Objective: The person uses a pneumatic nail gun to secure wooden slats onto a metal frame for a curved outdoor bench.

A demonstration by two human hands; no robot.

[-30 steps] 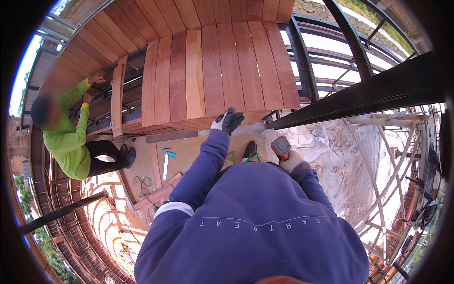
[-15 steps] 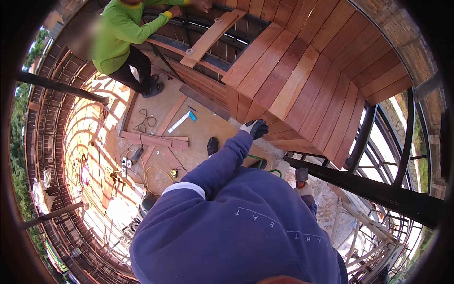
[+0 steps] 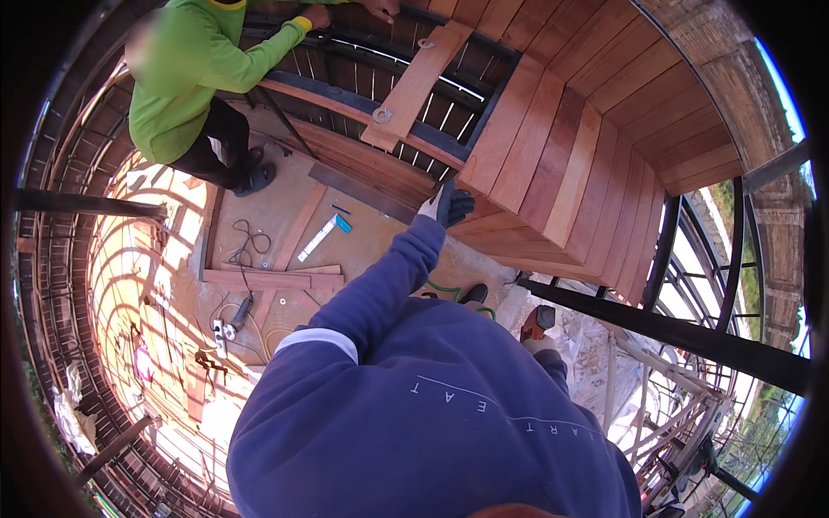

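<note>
My left hand [image 3: 445,207], in a white and dark glove, reaches forward to the near left corner of the wooden bench [image 3: 553,164]. Its fingers are stretched out beside the bench's front boards, and nothing shows in them. Whether they touch the wood, I cannot tell. Low on my right side, my gloved right hand [image 3: 541,344] is closed round an orange and dark cordless drill [image 3: 539,321]. My body hides part of that arm. Reddish planks cover the bench top, seat and backrest alike.
Across the open bench frame lies a loose board [image 3: 419,86]; a co-worker in a green shirt [image 3: 233,65] stands beyond it. On the floor are a white and blue square [image 3: 324,237], planks [image 3: 272,279] and a corded tool [image 3: 242,312]. A black beam [image 3: 673,332] crosses at right.
My left hand has moved along the bench front to its left corner, and its fingers have straightened. The drill in my right hand has turned. The whole view has shifted slightly.
</note>
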